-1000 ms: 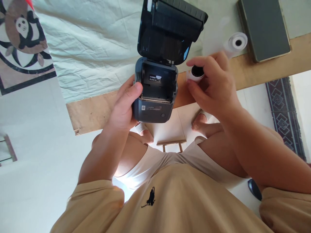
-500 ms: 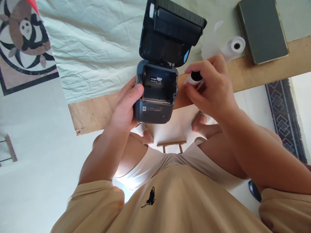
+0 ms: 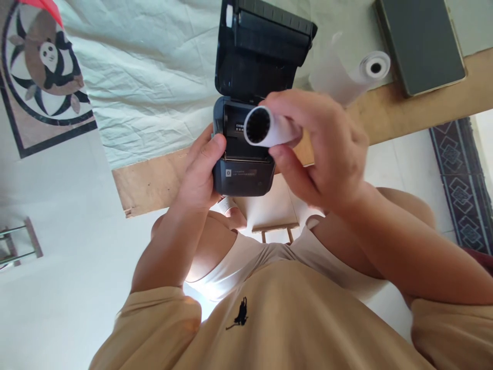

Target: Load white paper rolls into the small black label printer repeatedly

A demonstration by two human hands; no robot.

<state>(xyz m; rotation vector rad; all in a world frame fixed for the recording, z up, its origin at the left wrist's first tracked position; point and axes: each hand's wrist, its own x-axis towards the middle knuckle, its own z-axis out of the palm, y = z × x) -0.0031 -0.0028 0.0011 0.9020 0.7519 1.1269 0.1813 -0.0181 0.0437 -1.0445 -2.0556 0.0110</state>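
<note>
Holding a white paper roll (image 3: pixel 269 128) in the right hand (image 3: pixel 327 149), fingers (image 3: pixel 292 105) and thumb closed around its body, its dark hollow core facing the camera. Hovering just above the open paper bay of a dark grey portable printer (image 3: pixel 242 154), partly covering that bay from view. Gripping the printer's left side with the left hand (image 3: pixel 200 174), thumb pressing on the front left corner of the bay, remaining fingers wrapped under and out of sight. Standing open behind the bay, the printer's black lid (image 3: pixel 262 46), hinged up and leaning away toward the far side of the desk. Overhanging the near edge of the wooden desk (image 3: pixel 154 180), the printer's front end, with the rest over the desk surface. Covering most of the desk farther in, a wrinkled pale green cloth (image 3: pixel 154 77). Lying near the right part of the near edge, well apart from the held roll, a second paper roll (image 3: pixel 370 69) with a loose strip of paper trailing toward the printer lid. Resting just beyond it at the far right, a flat dark green case (image 3: pixel 419 43). Showing at the far left corner, a round panda picture (image 3: pixel 46 61).
</note>
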